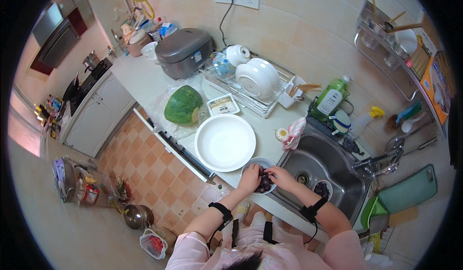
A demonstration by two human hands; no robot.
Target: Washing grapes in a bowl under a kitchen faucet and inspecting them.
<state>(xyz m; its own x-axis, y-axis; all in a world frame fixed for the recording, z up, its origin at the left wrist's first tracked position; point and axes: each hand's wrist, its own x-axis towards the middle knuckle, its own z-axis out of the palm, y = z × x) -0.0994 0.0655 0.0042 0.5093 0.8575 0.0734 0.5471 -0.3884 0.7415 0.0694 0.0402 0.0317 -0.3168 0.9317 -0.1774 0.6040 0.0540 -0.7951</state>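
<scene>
A white bowl (pixel 272 161) of dark purple grapes (pixel 265 184) sits at the counter's front edge, just left of the sink. My left hand (pixel 251 177) reaches into it from the left, fingers curled on the grapes. From the other side my right hand (pixel 282 177) pinches at the same bunch, its fingertips close to the left ones. The hands partly hide the grapes and the bowl's rim. Behind the bowl stands a large white basin (pixel 225 143) with nothing in it. A smaller bowl with more dark grapes (pixel 321 189) rests in the sink's right part.
The steel sink (pixel 334 149) has its faucet (pixel 379 161) at the right. A cut watermelon (pixel 183 104) lies on plastic wrap behind the basin. Farther back are a rice cooker (pixel 185 51) and a dish rack (pixel 266 109) with white bowls. Below, a drawer (pixel 173 145) stands pulled out.
</scene>
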